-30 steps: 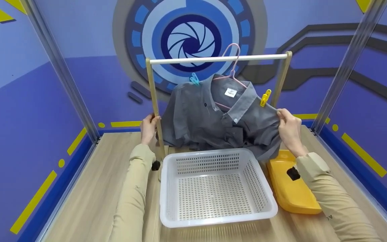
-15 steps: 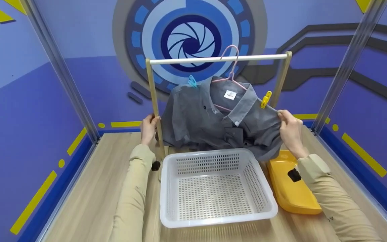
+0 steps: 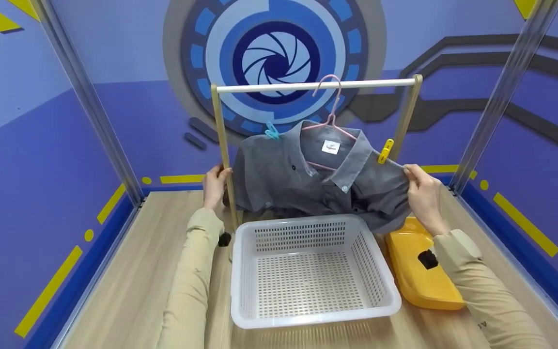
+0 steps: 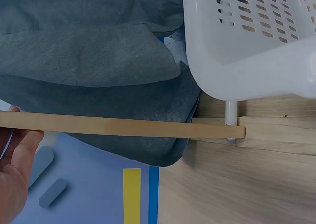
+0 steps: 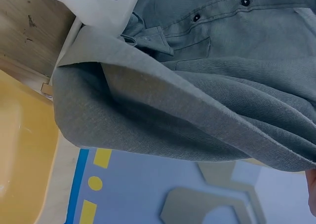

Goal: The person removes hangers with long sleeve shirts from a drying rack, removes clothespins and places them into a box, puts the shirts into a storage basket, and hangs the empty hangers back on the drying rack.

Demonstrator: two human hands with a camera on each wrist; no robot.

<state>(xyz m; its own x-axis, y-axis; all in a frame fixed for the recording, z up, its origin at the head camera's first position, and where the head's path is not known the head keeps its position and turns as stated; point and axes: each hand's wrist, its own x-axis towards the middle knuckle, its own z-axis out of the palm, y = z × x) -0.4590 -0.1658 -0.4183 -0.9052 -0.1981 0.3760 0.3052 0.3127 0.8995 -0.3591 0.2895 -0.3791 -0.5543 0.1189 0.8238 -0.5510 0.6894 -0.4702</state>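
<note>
In the head view, a grey button shirt (image 3: 279,174) hangs on a pink hanger (image 3: 331,118), whose hook arches above the white bar of the clothes rack (image 3: 269,87). A blue clothespin (image 3: 272,131) sits on one shoulder and a yellow clothespin (image 3: 385,151) on the other. My left hand (image 3: 215,186) grips the rack's wooden left post, thumb in front. My right hand (image 3: 424,196) pinches the shirt's edge beyond the yellow clothespin. In the right wrist view, the sleeve (image 5: 163,110) droops open, with only a bit of that hand at the right edge.
A white perforated basket (image 3: 315,317) stands in front of the rack, close under the shirt. To its right lies a yellow tray (image 3: 422,276), partly beneath my right forearm. Blue panels enclose the wooden tabletop (image 3: 138,271) at the back and sides.
The shirt, hanger and both clothespins have moved down, and the hook's tip now reaches below the bar's level. My right hand has shifted slightly right and down; the left stays on the post.
</note>
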